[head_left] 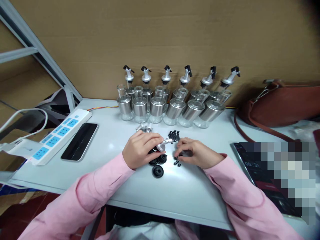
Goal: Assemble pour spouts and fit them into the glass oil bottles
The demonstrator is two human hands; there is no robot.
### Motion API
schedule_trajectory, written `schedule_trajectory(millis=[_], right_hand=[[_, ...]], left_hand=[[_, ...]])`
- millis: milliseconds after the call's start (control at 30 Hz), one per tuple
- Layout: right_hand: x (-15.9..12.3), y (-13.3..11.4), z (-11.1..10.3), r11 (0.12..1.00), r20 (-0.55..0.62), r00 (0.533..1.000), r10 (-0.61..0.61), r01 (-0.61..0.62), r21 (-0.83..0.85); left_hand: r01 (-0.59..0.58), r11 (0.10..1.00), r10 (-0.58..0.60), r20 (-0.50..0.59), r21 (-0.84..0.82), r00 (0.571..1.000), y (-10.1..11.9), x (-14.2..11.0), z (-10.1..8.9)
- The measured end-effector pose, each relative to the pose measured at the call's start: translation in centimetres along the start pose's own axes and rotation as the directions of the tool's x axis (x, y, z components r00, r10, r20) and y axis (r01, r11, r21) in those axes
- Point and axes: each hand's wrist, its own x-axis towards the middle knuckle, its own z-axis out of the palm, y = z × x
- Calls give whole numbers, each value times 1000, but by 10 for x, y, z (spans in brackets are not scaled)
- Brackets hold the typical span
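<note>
My left hand is closed around a silver pourer spout, its nozzle pointing right. Thumb and forefinger of my right hand pinch together over a small black part, mostly hidden by the fingertips. Several tiny black pieces lie on the table just below them. Black round stoppers sit beneath and beside my left hand, some partly covered by it. Black levers lie in a row between and beyond the hands. More silver spouts rest behind my left hand.
Glass bottles with steel sleeves stand in two rows at the back, the rear ones topped with pourers. On the left lie a power strip and a phone. A tablet and brown bag are at right.
</note>
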Motion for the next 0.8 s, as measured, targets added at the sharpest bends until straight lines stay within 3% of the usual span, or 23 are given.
schedule_trajectory(millis=[200, 333, 800], right_hand=[[-7, -2, -12, 988, -104, 983, 154, -152, 24], [-9, 2, -14, 978, -4, 978, 208, -208, -1], [-9, -11, -5, 993, 84, 990, 118, -119, 16]], left_hand=[[-1, 1000, 1, 1, 0, 1000, 1, 1, 0], [-1, 1000, 1, 6, 3, 1000, 0, 1, 0], [6, 1000, -6, 18, 2, 1000, 0, 0, 1]])
